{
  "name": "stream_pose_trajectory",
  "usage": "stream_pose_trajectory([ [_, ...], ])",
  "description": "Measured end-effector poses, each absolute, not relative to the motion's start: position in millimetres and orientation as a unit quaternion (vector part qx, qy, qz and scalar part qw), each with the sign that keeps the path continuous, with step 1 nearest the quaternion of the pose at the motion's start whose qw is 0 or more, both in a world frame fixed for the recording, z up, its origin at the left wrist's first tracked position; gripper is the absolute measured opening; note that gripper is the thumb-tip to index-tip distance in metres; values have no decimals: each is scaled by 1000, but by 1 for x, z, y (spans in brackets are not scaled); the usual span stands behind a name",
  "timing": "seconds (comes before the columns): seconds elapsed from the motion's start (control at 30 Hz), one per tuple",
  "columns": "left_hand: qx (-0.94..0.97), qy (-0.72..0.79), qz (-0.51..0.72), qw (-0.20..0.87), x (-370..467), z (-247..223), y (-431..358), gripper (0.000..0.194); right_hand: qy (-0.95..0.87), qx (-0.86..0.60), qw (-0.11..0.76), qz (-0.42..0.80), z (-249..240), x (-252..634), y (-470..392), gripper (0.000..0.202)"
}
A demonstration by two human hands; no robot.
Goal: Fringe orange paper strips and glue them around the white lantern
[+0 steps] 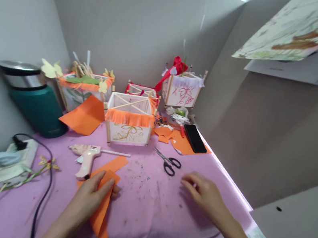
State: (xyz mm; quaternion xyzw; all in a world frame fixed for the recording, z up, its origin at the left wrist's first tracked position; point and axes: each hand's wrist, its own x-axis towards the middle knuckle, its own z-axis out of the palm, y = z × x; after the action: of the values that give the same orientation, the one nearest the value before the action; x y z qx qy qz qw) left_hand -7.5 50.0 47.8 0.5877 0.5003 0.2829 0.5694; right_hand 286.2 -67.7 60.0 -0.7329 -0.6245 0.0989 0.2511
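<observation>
My left hand (94, 195) is closed around a folded orange paper strip (102, 211), with the thumb on top. The strip's lower end hangs toward the table's near edge. Under and beyond that hand lie another orange strip (117, 163) and a pink glue gun (88, 160) with a glue stick in its back. My right hand (200, 189) hovers over the cloth with loosely bent fingers, thumb and forefinger apart, holding nothing. Black-handled scissors (168, 163) lie just beyond it, not touched. Farther back stands a white box lantern (128, 128) with an orange paper fringe.
Behind are more decorated boxes (183, 92) and a teal bottle (37, 107). An orange sheet (86, 117) leans by the lantern. A phone (194, 138) rests on orange paper at right. A power strip (16, 162) with a black cable (50, 182) occupies the left. Grey panels enclose the table.
</observation>
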Motion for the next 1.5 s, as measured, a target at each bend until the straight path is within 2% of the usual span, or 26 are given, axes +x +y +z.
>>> stream_pose_trajectory([
  [0.07,648,526,272,480,-16,50,53,23,-660,-722,210,-1,51,288,-33,20],
  [0.17,676,599,260,341,-30,53,56,22,-685,-716,131,-1,31,294,0,17],
  [0.4,692,655,191,238,-35,60,61,31,-696,-710,95,57,30,315,17,19],
  [0.5,708,669,143,171,-36,59,71,34,-684,-701,140,148,43,323,13,14],
  [0.6,711,669,149,159,-34,59,76,33,-653,-649,239,308,57,326,7,22],
  [0.7,721,625,219,205,-23,60,77,25,-619,-575,305,440,65,321,4,35],
  [0.8,718,590,238,281,-10,60,84,18,-601,-509,311,533,66,310,13,42],
  [0.87,681,628,266,267,-9,58,96,14,-597,-472,309,570,64,302,24,40],
  [1.07,652,638,287,292,-15,65,121,12,-593,-434,327,594,51,281,64,40],
  [1.17,654,582,297,382,2,75,115,14,-573,-439,354,595,42,272,73,41],
  [1.23,601,470,303,571,18,82,111,19,-567,-440,367,592,36,269,73,40],
  [1.3,566,418,276,655,34,85,110,26,-564,-436,376,592,32,269,71,41],
  [1.4,560,401,236,686,50,81,117,31,-574,-423,374,593,28,275,66,47],
  [1.5,553,399,238,692,57,70,126,36,-605,-455,378,533,26,281,63,46],
])
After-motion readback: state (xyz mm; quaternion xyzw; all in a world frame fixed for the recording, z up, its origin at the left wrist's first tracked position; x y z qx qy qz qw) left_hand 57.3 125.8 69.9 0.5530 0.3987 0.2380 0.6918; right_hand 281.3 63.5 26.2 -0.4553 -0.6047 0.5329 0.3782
